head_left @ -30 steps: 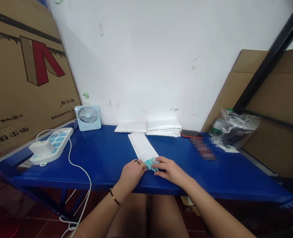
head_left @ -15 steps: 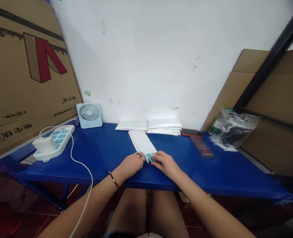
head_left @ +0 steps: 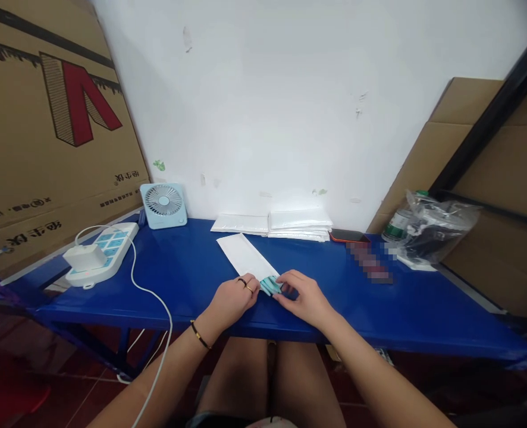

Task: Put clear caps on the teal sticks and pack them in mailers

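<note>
Left hand [head_left: 239, 297] pinches one packet [head_left: 248, 255]; right hand [head_left: 306, 297], grip unclear, touches several teal pieces [head_left: 269, 285]

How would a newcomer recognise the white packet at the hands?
At the blue table, find the left hand and right hand. The white packet slants away from them; unlike the white piles behind, it shows teal folds at its near end.

White sleeve [head_left: 248, 255], teal pieces [head_left: 270, 285], blue table [head_left: 192, 261], pale-blue fan [head_left: 163, 206]

The wall [head_left: 263, 107] is bright, the floor [head_left: 85, 362] dim and shadowed.
</note>
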Tool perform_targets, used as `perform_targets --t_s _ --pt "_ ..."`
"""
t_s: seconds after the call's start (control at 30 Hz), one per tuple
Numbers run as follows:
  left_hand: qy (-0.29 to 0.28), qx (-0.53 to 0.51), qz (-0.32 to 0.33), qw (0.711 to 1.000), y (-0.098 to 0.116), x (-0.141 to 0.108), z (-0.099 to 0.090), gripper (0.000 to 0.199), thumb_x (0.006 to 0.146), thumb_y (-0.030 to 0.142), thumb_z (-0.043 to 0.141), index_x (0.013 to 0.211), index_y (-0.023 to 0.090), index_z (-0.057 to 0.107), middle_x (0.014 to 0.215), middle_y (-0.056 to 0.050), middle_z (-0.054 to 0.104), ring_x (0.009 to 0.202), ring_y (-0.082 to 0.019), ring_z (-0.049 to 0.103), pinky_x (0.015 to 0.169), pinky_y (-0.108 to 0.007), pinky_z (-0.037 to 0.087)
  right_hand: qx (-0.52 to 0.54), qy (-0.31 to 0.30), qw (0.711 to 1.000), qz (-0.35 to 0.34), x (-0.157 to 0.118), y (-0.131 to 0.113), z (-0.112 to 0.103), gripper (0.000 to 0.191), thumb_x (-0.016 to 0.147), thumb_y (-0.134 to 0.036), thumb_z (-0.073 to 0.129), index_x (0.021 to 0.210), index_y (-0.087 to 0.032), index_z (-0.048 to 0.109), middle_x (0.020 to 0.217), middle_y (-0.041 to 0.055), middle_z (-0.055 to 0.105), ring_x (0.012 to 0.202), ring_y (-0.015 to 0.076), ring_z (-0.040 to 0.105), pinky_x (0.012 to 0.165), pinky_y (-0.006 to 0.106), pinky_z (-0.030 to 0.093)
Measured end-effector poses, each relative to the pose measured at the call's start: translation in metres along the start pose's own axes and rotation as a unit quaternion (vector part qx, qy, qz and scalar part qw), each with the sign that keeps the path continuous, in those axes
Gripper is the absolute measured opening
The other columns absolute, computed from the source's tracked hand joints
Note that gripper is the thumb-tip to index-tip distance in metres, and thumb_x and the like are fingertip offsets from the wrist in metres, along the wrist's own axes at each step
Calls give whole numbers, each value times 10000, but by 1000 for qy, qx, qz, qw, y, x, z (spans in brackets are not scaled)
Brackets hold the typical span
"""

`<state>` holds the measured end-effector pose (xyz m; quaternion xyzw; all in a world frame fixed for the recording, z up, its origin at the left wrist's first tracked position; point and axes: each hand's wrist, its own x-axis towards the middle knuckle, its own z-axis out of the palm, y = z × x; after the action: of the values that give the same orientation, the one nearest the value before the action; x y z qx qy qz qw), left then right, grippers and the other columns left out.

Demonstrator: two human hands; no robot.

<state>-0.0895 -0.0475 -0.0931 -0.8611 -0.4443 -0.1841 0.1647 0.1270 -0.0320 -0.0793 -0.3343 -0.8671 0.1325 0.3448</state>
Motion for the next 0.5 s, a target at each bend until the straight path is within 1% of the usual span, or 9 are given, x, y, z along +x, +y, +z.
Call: perform_targets --t_s 0.03,0.07,0.13,0.2,0.27,0.33,0.4,0.47,0.5 --pt "-1 1 0 1000 1 -2 1 202 929 216 358 911 170 553 856 -40 604 788 -144 595 658 -235 454 -6 -12 1000 -12 -1 1 0 217 825 -300 593 1024 -214 613 920 59 619 769 154 599 683 260 505" --pt "-3 3 0 1000 3 -3 1 197 928 215 362 918 171 554 862 -42 607 796 -145 595 665 -236 455 -16 -29 999 -31 -1 2 1 203 834 -295 582 1018 -219 620 924 59 620 791 159 600 703 265 503" --pt "-7 5 2 1000 6 -6 1 191 929 221 371 930 174 556 877 -45 614 812 -148 597 681 -241 457 -44 -52 996 -61 1 4 6 146 871 -259 530 947 -220 648 905 56 626 823 160 601 735 264 493" --pt "-17 3 3 1000 9 -9 0 196 934 236 371 930 175 558 882 -47 620 820 -155 601 689 -250 461 -75 -36 995 -55 5 6 14 175 895 -224 485 868 -207 658 872 57 628 816 155 596 733 255 482" --pt "-31 -3 0 1000 11 -11 -2 214 942 245 357 920 176 559 867 -44 621 798 -156 603 676 -256 463 -106 -22 993 -46 10 6 23 191 896 -206 478 830 -193 657 848 62 627 802 158 586 722 258 474" --pt "-43 -11 -1 999 12 -12 -3 233 948 244 340 910 176 559 856 -39 620 763 -147 600 657 -254 460 -126 -40 989 -61 15 4 27 200 887 -188 485 787 -185 657 798 61 623 787 166 577 712 268 470" --pt "-43 -24 0 999 10 -13 -6 240 951 244 336 920 177 564 885 -43 621 792 -143 596 678 -252 459 -110 -58 990 -72 17 3 22 171 870 -197 520 778 -186 663 775 56 624 794 172 573 719 276 470" --pt "-41 -37 6 998 9 -15 -10 239 951 241 342 931 183 573 930 -49 621 896 -152 581 735 -260 452 -64 -45 996 -47 16 3 9 101 838 -239 582 845 -197 674 831 53 635 837 174 574 736 277 474" --pt "-43 -43 6 998 8 -15 -12 234 948 239 351 932 190 579 945 -48 621 948 -159 565 765 -268 444 -42 -31 998 -24 14 3 1 119 817 -265 613 899 -204 674 879 55 636 861 176 575 735 276 478"
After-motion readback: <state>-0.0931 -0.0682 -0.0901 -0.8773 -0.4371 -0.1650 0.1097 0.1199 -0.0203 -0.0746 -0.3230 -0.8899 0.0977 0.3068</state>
